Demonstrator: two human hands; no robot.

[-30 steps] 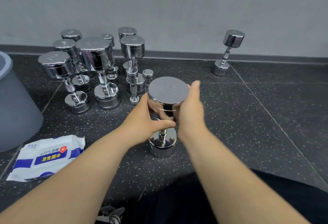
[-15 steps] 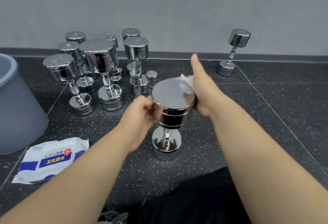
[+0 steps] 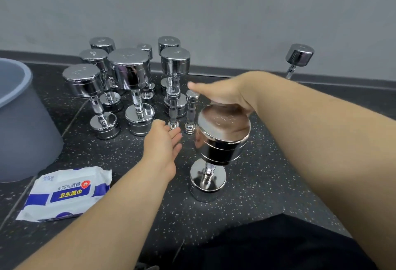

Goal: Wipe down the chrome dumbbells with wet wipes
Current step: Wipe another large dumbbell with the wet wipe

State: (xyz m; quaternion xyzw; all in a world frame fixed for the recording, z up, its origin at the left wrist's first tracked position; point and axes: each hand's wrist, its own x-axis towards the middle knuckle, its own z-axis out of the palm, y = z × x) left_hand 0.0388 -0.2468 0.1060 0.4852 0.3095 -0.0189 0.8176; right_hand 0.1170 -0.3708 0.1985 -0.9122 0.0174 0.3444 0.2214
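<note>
I am seeing my right hand (image 3: 225, 95) lying flat, fingers straight and pointing left, over the far rim of the upright chrome dumbbell (image 3: 222, 139); whether a wipe is sitting under the palm I cannot tell. My left hand (image 3: 164, 143) is hovering relaxed and spread, holding nothing, just left of that dumbbell's top and apart from it. The wet wipes pack (image 3: 66, 192) is lying left of the left forearm, the other dumbbells (image 3: 128, 70) standing beyond its fingertips
</note>
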